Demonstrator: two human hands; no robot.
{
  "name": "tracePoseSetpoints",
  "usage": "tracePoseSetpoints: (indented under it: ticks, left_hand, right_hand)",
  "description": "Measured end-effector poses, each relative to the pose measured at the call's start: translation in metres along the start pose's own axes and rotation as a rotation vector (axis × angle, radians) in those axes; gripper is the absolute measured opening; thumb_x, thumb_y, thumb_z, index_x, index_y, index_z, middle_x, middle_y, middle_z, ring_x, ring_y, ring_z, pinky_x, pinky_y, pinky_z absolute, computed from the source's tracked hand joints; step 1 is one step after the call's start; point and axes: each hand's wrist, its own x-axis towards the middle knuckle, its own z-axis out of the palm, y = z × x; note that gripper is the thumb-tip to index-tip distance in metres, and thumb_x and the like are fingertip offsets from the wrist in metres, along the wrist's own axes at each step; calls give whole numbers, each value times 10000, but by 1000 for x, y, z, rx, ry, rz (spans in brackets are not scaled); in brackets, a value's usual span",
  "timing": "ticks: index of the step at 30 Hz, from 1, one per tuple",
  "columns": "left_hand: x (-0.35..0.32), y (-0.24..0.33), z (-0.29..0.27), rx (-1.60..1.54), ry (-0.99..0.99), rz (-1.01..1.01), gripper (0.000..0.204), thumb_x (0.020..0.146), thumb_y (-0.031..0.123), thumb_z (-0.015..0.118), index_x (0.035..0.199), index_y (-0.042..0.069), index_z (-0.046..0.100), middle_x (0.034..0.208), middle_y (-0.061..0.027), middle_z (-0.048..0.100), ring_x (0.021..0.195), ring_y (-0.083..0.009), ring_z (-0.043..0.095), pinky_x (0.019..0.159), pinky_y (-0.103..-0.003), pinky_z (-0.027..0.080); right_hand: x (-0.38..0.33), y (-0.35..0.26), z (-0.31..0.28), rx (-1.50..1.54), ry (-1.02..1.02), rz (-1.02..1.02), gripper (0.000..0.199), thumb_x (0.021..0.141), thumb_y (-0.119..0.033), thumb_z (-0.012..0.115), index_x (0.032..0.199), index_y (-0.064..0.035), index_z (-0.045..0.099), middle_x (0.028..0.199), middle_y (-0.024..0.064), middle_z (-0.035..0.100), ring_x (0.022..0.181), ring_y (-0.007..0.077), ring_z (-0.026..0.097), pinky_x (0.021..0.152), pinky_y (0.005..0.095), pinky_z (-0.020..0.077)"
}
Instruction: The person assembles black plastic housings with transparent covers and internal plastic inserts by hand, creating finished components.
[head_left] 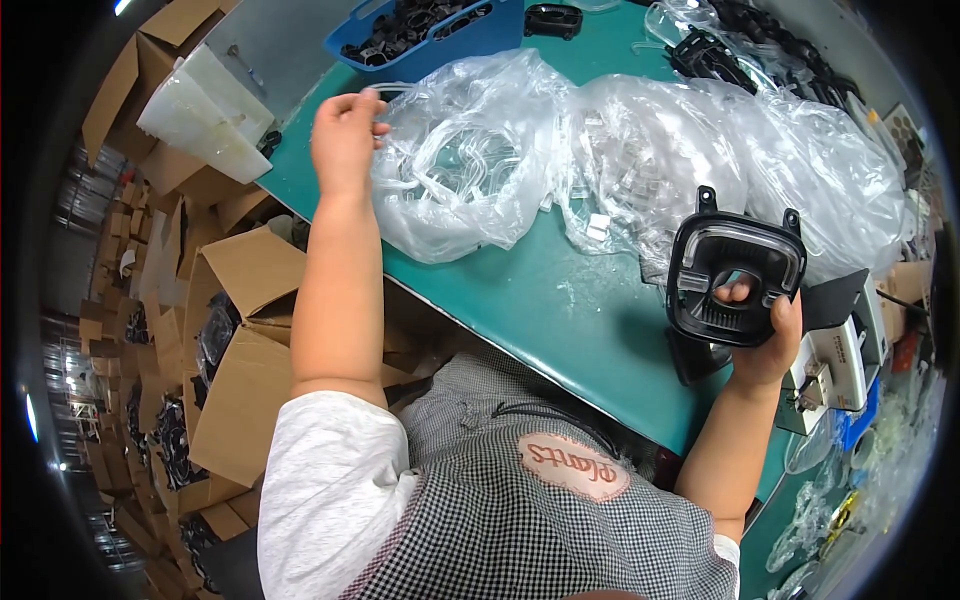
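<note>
In my right hand point(770, 345) is a black squarish lamp housing point(737, 268), held up by its lower right side. Two mounting tabs stick up from its top, and a clear strip runs around its inside. My fingers show through the opening in its middle. My left hand point(347, 140) is over the far left of the table, fingers curled, with a thin clear curved plastic piece point(392, 87) at their tips. Just right of that hand lies an open clear plastic bag point(440, 215) with clear curved parts inside.
More clear bags point(660, 130) cover the green table point(520, 290). A blue basket point(425, 62) of black parts stands at the far edge. On the right is a white device point(840, 360). Open cardboard boxes point(240, 390) crowd the left, below the table.
</note>
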Motion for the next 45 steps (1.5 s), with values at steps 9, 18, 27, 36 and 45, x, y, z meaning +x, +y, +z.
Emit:
tracePoseSetpoints:
  ticks: [9,18,27,36,45]
  left_hand:
    - [-49,35,43,-629,-570,-169,189,959,209,630,1013,28,631,795,-13,577,641,-90,504,594,-250,434]
    - [-145,65,123,-312,-1270,-47,178,953,180,619,1042,25,621,787,29,549,676,-43,463,597,-197,375]
    - [-178,54,180,108,-1143,510,169,841,85,698,992,29,649,903,-105,677,771,-186,664,701,-293,523]
    - [-194,44,167,115,-885,500,191,806,145,764,920,36,658,846,-66,609,660,-140,588,588,-262,479]
    - [-212,22,150,-136,-832,82,213,779,183,785,853,43,643,795,-77,607,684,-222,598,604,-320,488]
  right_hand:
    - [3,6,5,12,307,111,348,914,-233,547,1163,10,531,903,133,654,877,286,677,799,428,574]
    - [9,26,6,251,345,195,299,1010,-258,470,1126,7,547,916,134,671,889,262,680,781,401,593]
    - [10,34,13,168,411,232,313,1007,-275,492,1134,-1,573,990,92,677,847,162,670,748,286,556]
    - [9,34,4,179,483,217,302,1013,-308,488,1057,-30,598,906,104,690,833,189,686,679,277,554]
    - [13,35,12,67,488,232,261,998,-280,528,1035,-26,574,907,94,677,840,197,681,728,305,565]
